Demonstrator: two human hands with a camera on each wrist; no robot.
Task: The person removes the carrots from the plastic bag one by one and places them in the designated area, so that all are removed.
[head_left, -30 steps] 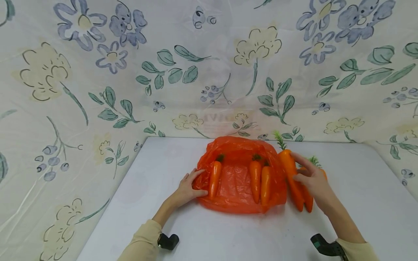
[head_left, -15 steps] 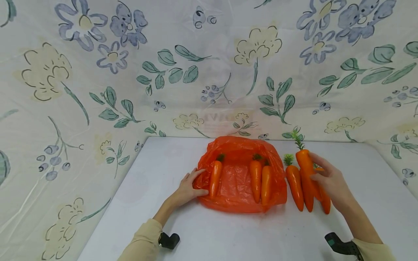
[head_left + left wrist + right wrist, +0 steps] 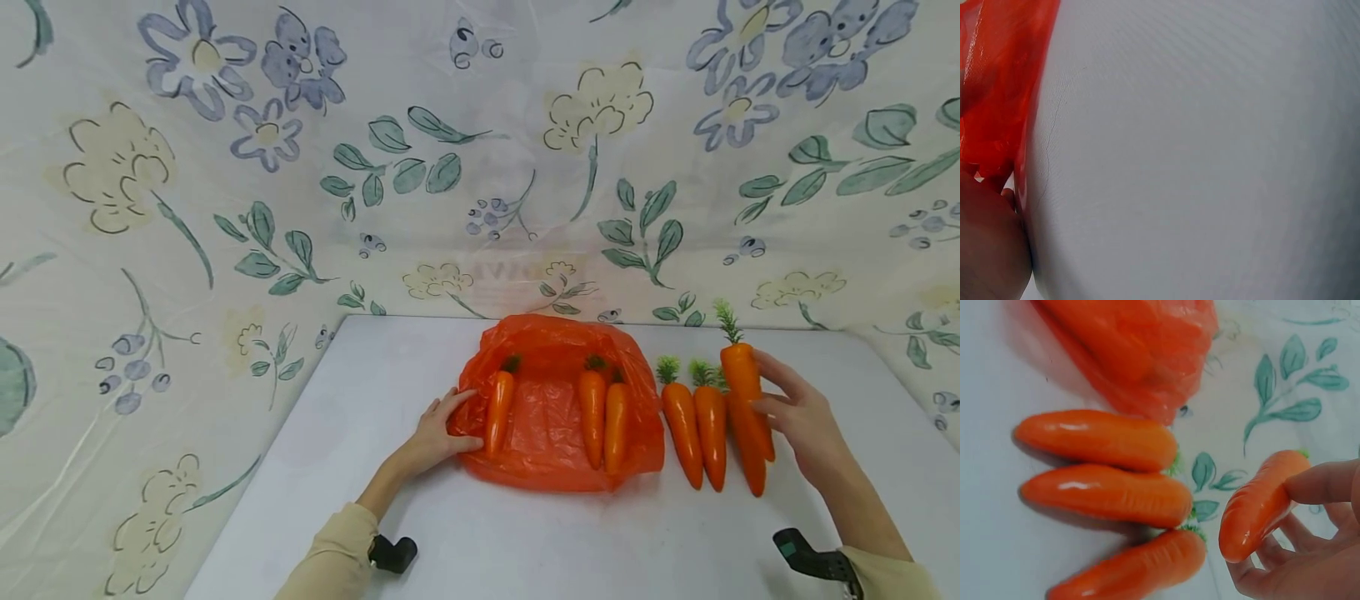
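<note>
My left hand (image 3: 433, 435) holds the left side of a red-orange plastic bag (image 3: 546, 417), whose opening faces me. Inside lie three carrots, one carrot (image 3: 499, 412) on the left and two on the right, a carrot (image 3: 592, 417) among them. With thumb and fingers, my right hand (image 3: 813, 425) grips a carrot (image 3: 739, 371) with a green leafy top, raised above the table right of the bag. In the right wrist view this held carrot (image 3: 1263, 503) is apart from three loose carrots, including a carrot (image 3: 1104, 495) in the middle of their row.
A white table (image 3: 540, 542) bears the bag and carrots. Behind it and at its left hangs a floral cloth (image 3: 480, 150). Black cameras (image 3: 813, 557) are strapped to both wrists. The left wrist view shows mostly tabletop (image 3: 1179, 156) and the bag's edge (image 3: 1004, 87).
My right hand has moved right, away from the bag, carrying the carrot over the loose ones, which now show more fully. My left hand has stayed at the bag.
</note>
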